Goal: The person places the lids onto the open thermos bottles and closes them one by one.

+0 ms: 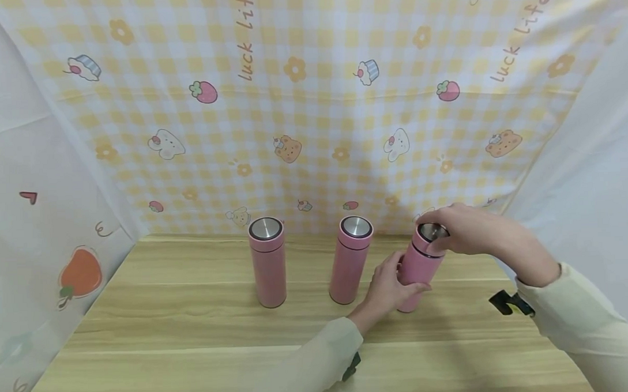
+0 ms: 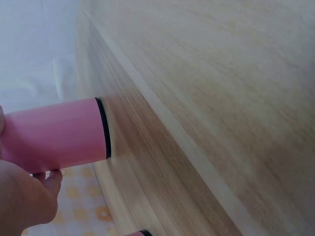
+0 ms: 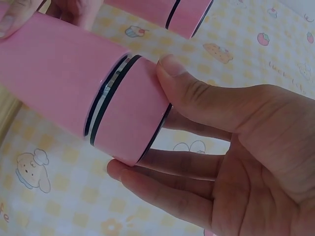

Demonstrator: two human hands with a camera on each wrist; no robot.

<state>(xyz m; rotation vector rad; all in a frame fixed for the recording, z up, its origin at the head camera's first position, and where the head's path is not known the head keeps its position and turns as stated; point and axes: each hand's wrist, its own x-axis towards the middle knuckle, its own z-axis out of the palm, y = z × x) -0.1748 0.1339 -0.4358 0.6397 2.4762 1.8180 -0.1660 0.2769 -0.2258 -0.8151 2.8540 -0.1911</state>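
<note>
Three pink thermos bottles with silver-topped lids stand in a row. My left hand [image 1: 387, 288] grips the body of the rightmost thermos bottle [image 1: 419, 268], thumb across its front. From above, my right hand [image 1: 467, 231] holds the pink lid [image 3: 132, 110] of that bottle between thumb and fingers. A strip of shiny metal neck shows between lid and body in the right wrist view. The left wrist view has the bottle's black base rim [image 2: 104, 129] at the wooden surface. Nearest to my left hand is the middle thermos bottle [image 1: 348, 270].
Farther left stands another closed thermos bottle [image 1: 269, 275]. All are on a wood-grain table [image 1: 194, 321]. A yellow checked cloth [image 1: 316, 121] with cartoon prints hangs behind, and white sheets [image 1: 583, 181] hang at both sides.
</note>
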